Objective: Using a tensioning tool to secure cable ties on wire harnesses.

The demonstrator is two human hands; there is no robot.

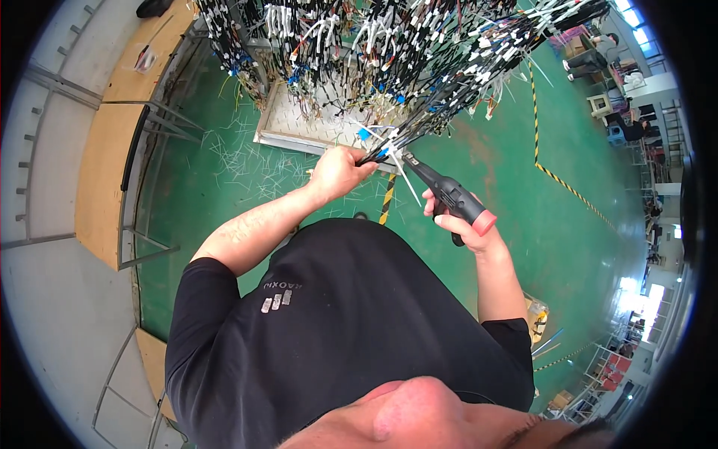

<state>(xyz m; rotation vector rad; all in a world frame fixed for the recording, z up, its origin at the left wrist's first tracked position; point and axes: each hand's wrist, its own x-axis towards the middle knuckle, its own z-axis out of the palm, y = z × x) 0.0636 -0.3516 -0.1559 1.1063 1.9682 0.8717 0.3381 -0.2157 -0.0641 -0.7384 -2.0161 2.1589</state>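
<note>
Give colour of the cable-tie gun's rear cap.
The rear cap is red, clearest in head view.

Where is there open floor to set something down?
Green floor lies open between the right hand and the right-side striped line. Crowded: the pale tray, with wires hanging over it, and the floor to its left, strewn with thin strips.

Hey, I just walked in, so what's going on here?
A person's left hand is gripping a bundle of dark wires that slants out from a mass of hanging wires. The right hand holds a black pistol-shaped tool with a red rear end, its nose close to the bundle. A thin white strip sticks out there; whether the tool grips it, I can't tell. Behind the hands sits a shallow tray, and white scraps litter the green floor.
</note>
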